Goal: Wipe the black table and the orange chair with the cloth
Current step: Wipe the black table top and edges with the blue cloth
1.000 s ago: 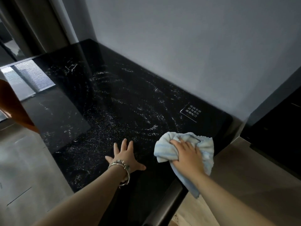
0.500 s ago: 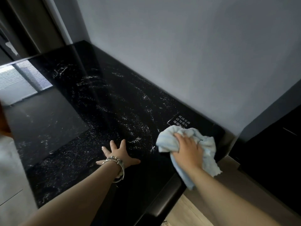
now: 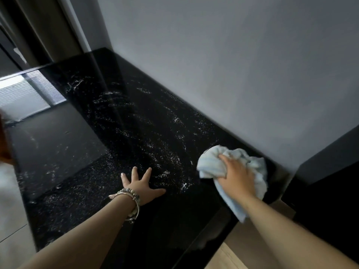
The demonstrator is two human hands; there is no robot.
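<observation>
My right hand (image 3: 236, 176) grips the cloth (image 3: 211, 164) at the table's (image 3: 136, 123) right back corner | my left hand (image 3: 139, 184) lies flat, fingers spread, near the front edge.

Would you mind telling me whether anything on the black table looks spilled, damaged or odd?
Nothing stands out; white flecks on the black table look like its veining, and the cloth sits bunched under the right hand.
</observation>
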